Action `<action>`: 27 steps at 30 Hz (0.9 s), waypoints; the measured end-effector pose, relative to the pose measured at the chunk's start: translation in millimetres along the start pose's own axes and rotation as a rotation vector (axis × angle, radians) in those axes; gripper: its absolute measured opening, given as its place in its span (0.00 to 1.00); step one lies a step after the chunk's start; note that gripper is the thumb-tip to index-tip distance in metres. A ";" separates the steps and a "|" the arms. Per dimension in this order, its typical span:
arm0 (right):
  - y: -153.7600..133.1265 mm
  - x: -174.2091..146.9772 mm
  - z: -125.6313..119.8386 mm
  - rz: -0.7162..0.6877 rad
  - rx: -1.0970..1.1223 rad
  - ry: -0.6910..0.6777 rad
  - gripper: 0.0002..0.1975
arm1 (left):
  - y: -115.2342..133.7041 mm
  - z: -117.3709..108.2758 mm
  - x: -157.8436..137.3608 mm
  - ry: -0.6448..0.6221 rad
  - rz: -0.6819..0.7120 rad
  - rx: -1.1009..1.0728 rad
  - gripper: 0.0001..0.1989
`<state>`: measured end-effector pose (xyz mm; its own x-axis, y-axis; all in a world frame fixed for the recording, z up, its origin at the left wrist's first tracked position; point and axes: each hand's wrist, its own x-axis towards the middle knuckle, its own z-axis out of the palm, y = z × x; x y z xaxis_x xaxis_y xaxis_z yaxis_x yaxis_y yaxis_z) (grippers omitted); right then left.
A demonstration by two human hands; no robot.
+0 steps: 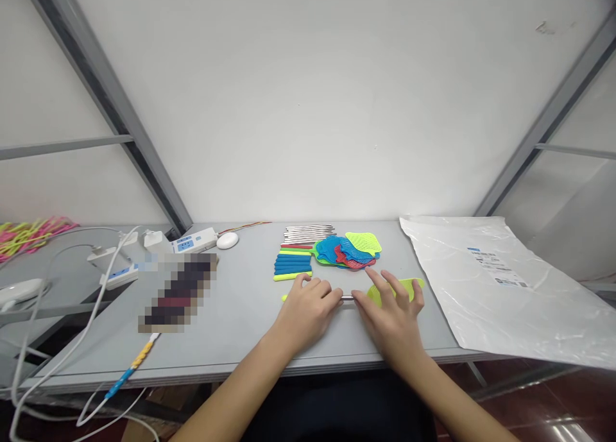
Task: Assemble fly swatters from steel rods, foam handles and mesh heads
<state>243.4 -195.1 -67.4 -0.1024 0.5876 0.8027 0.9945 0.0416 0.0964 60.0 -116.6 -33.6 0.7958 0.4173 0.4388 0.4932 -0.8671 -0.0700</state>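
Gray tabletop [240,314] & white wall [308,108], yellow-green swatter [374,294] lower ctr of frame, our L hand [310,304] curled round its handle [284,297], R hand [394,317] fanned over mesh head [418,281], pinch unclear, prob. light w/ stiff, slick rod [347,297] & bendy head, so we'd hold handle.
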 end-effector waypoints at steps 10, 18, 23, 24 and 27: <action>4.9 -0.7 -1.4 0.013 0.050 -0.003 0.11 | -3.2 -1.0 -0.2 0.010 -0.002 -0.003 0.11; 0.8 2.5 -0.1 -0.023 0.067 -0.040 0.10 | -7.1 -0.2 -10.1 0.027 -0.014 0.034 0.10; 1.9 8.4 2.1 -0.025 0.070 -0.054 0.11 | -20.3 -7.7 -25.4 0.036 -0.062 0.069 0.10; 4.7 10.0 2.1 -0.015 0.061 -0.059 0.10 | -25.2 -10.5 -29.4 0.033 -0.080 0.079 0.10; 13.8 13.8 1.8 -0.007 0.040 -0.073 0.08 | -38.8 -18.2 -40.8 0.033 -0.124 0.099 0.10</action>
<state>255.7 -185.0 -56.0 -0.1092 0.6447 0.7566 0.9940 0.0772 0.0777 2.0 -105.0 -32.5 0.7154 0.5088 0.4789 0.6206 -0.7776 -0.1011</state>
